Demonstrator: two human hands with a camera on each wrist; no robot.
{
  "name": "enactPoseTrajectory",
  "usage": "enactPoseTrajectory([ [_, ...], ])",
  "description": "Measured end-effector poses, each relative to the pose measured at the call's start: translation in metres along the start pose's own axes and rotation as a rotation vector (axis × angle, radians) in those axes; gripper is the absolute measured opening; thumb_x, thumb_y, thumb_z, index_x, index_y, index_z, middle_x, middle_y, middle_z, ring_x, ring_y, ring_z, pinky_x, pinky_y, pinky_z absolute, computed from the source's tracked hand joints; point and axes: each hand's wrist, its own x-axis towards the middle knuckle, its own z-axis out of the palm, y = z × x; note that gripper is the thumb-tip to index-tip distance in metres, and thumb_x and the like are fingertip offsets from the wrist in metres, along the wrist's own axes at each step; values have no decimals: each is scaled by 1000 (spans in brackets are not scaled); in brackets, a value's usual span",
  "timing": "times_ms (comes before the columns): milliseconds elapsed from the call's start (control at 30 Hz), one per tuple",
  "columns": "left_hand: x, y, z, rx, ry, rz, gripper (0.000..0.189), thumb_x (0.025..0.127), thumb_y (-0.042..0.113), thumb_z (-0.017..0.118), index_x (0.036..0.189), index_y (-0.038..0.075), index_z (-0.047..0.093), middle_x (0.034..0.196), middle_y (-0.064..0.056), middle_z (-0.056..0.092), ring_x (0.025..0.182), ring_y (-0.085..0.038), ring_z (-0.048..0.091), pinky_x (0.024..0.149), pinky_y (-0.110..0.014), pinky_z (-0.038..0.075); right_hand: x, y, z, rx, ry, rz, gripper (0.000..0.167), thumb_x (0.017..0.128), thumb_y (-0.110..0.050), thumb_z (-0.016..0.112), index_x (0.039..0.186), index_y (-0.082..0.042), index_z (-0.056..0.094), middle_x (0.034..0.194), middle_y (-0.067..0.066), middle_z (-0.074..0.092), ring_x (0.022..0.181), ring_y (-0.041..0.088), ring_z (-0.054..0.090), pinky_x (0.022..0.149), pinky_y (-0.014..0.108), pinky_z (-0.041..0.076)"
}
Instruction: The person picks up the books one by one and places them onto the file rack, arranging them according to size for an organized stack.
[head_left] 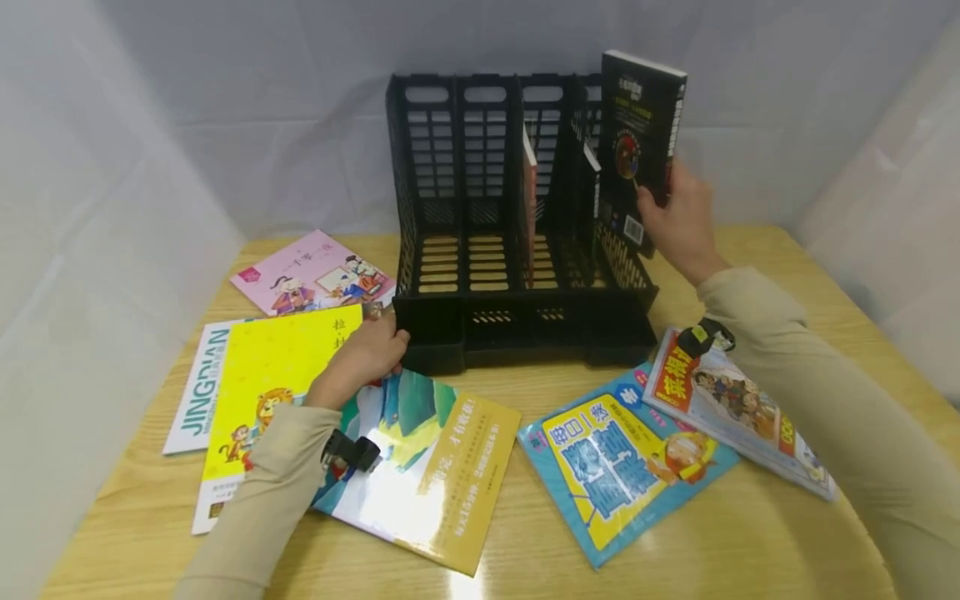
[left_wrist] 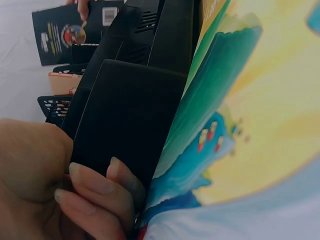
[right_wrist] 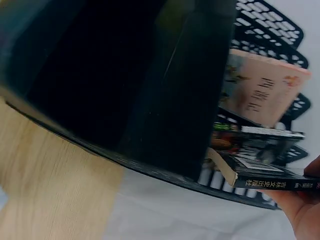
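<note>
In the head view my right hand (head_left: pixel 684 221) holds a black book (head_left: pixel 637 142) upright by its spine side, thumb on the cover. The book's lower end is at the rightmost slot of the black file rack (head_left: pixel 525 321). In the right wrist view, that book (right_wrist: pixel 270 175) shows white lettering on its spine. My left hand (head_left: pixel 367 346) grips the rack's front left corner, its fingers (left_wrist: pixel 97 192) curled there in the left wrist view. A thin reddish-spined book (head_left: pixel 530 200) and another dark book (head_left: pixel 592 179) stand in the rack.
Left of the rack lie a pink book (head_left: pixel 315 275), a yellow book (head_left: pixel 292 358) and a white JINGDIAN book (head_left: pixel 197 392). A gold-and-green book (head_left: pixel 442 467) lies in front. A blue book (head_left: pixel 622 467) and a red-titled book (head_left: pixel 738 408) overlap at right.
</note>
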Motion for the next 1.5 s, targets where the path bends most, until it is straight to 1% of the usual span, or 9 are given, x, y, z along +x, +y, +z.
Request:
enactPoseTrajectory([
  [133, 0, 1, 1, -11, 5, 13, 43, 102, 23, 35, 133, -8, 39, 68, -8, 58, 57, -20, 54, 62, -32, 44, 11, 1, 17, -5, -25, 0, 27, 87, -1, 56, 112, 10, 57, 100, 29, 66, 87, 41, 65, 75, 43, 51],
  [233, -1, 2, 1, -13, 3, 8, 44, 103, 23, 35, 135, -7, 38, 68, -8, 57, 56, -20, 53, 62, -32, 44, 15, 3, 27, 16, -39, 38, 27, 88, -1, 56, 112, 11, 56, 104, 29, 66, 93, 42, 65, 81, 48, 51],
  [333, -2, 3, 0, -10, -6, 4, 47, 103, 23, 35, 138, -8, 35, 68, -8, 57, 56, -20, 54, 63, -32, 45, 19, 9, 35, 51, -48, 69, 29, 88, 0, 55, 115, 11, 55, 109, 29, 64, 99, 41, 64, 86, 47, 51],
  [567, -1, 2, 0, -11, -3, 4, 50, 103, 24, 35, 141, -8, 32, 69, -8, 57, 56, -20, 53, 64, -32, 45, 24, 25, 53, 40, -64, 74, 25, 90, -1, 54, 112, 11, 53, 97, 31, 63, 87, 43, 60, 82, 50, 47],
  [733, -1, 2, 1, -27, -8, 4, 51, 103, 24, 36, 142, -8, 30, 69, -8, 58, 57, -20, 54, 64, -32, 45, 24, 31, 62, 46, -74, 105, 27, 90, 1, 54, 115, 12, 53, 99, 32, 64, 89, 44, 61, 84, 50, 48],
  [967, -2, 0, 0, -25, -5, -7, 52, 103, 25, 35, 143, -7, 28, 68, -8, 57, 56, -20, 53, 63, -33, 45, 28, 24, 68, 16, -172, 120, 34, 88, 2, 51, 122, 7, 51, 108, 31, 63, 98, 44, 61, 87, 51, 47],
  [1133, -2, -2, -1, -34, 0, 7, 51, 103, 25, 35, 143, -6, 29, 68, -8, 57, 55, -20, 53, 61, -31, 45, 32, 20, 71, 41, -168, 125, 31, 87, 4, 49, 117, 9, 53, 107, 31, 63, 98, 44, 60, 86, 51, 47],
  [1300, -2, -3, -1, -36, -12, -5, 52, 103, 25, 35, 144, -7, 30, 69, -8, 57, 55, -20, 53, 62, -31, 44, 26, 26, 72, 71, -194, 132, 27, 88, 2, 47, 114, 10, 52, 104, 32, 62, 90, 42, 57, 81, 51, 46],
  [1500, -2, -3, -3, -30, -18, 10, 47, 103, 24, 36, 137, -7, 36, 68, -8, 58, 55, -21, 53, 62, -31, 45, 15, 33, 72, 40, -249, 143, 27, 88, 2, 47, 114, 12, 49, 96, 32, 60, 84, 43, 56, 76, 51, 46],
])
